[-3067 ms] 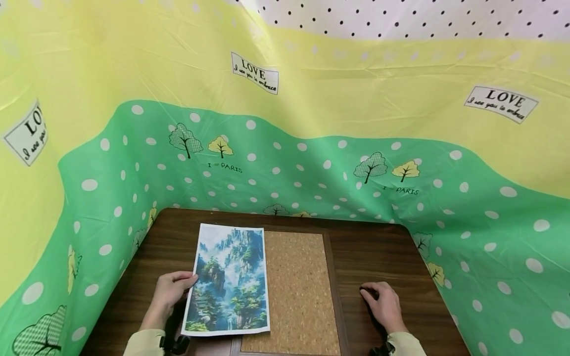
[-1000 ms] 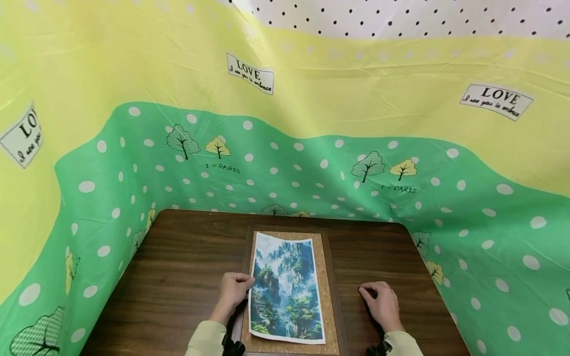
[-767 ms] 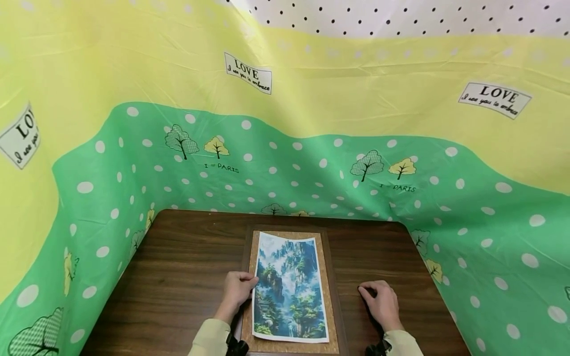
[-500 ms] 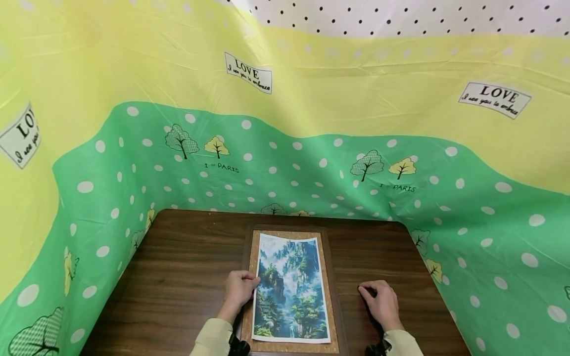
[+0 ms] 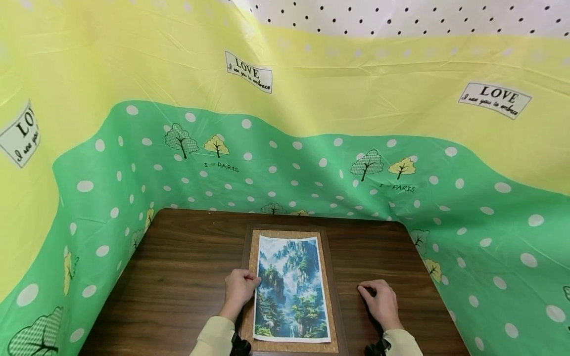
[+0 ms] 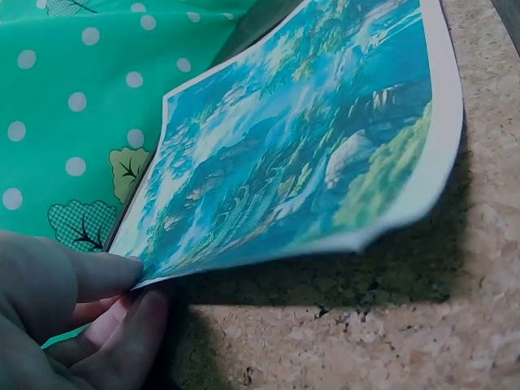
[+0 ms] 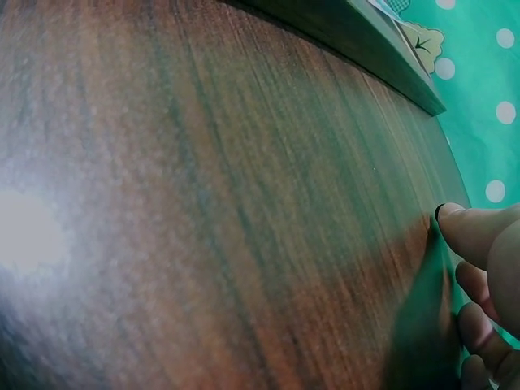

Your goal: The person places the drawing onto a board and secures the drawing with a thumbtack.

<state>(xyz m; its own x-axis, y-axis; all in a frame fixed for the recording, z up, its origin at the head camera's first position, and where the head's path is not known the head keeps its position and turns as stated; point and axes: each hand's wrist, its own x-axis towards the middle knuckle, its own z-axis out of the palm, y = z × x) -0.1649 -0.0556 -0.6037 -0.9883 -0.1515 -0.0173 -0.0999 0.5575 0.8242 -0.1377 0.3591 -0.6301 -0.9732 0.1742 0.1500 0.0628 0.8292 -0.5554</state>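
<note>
A printed landscape picture (image 5: 291, 291), with misty blue mountains, green trees and a white border, lies over a framed cork board (image 5: 332, 316). At its left edge, my left hand (image 5: 240, 288) pinches the sheet between thumb and fingers. In the left wrist view the paper's near edge (image 6: 357, 240) bows up above the cork, casting a shadow beneath it. My right hand (image 5: 379, 300) rests on the table to the right of the board, fingers loosely curled with nothing seen in them. A dark spot shows at one fingertip (image 7: 445, 213) in the right wrist view.
The dark wood table (image 5: 178, 277) has rounded back corners. A green and yellow printed curtain (image 5: 285, 163) hangs around its back and sides. The board's raised wooden frame (image 7: 357, 49) stands above the tabletop. Black wrist straps (image 5: 240, 345) sit at both cuffs.
My left hand has carried the picture rightward from over the board's left side to over the cork, and its top edge has flattened lately. The right hand stays in place.
</note>
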